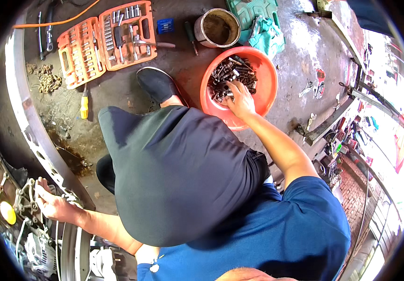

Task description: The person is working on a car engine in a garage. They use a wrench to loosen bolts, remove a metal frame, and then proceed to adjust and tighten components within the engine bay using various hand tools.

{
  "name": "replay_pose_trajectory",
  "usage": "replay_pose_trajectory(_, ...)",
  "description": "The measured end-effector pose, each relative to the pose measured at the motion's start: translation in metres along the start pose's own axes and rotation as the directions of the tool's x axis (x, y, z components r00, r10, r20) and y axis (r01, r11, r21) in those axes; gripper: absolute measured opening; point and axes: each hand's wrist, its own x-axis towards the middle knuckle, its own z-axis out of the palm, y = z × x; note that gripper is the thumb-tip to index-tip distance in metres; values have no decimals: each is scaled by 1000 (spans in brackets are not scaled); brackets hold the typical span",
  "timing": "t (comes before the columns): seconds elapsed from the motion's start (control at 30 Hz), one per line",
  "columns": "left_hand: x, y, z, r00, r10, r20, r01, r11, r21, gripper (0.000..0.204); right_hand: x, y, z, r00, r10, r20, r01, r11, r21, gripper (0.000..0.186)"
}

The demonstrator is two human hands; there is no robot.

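Observation:
My right hand (240,99) reaches into an orange-red plastic basin (266,89) on the floor ahead of me. Its fingers are apart and touch a heap of dark, greasy sockets and bolts (233,70); I see nothing lifted from the heap. On the far left, my left hand (55,205) is beside metal engine parts (25,196), at the inner side of a grey metal frame rail (40,150). Its fingers are loosely bent with nothing visible in them, and whether they touch the parts is unclear.
An open orange socket case (102,65) lies ahead, with a ratchet (141,42) across it. Nearby are a yellow-handled screwdriver (84,107), a dark-handled screwdriver (191,38), a round can (217,28), a green case (253,8), a green cloth (266,37) and a chain (47,78).

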Motion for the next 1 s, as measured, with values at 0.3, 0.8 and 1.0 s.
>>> replay_pose_trajectory(0.3,-58,24,5,966,252,-57,-252,968,5,32,21,34,4,978,209,24,-210,977,27,29)
replay_pose_trajectory(0.8,-151,17,-87,887,449,108,-426,886,-183,24,154,-281,-183,790,-536,-297,594,551,586,32)
replay_pose_trajectory(1.0,-201,-8,-115,935,350,47,-336,923,-188,27,87,-508,-220,367,-929,-47,784,282,553,28)
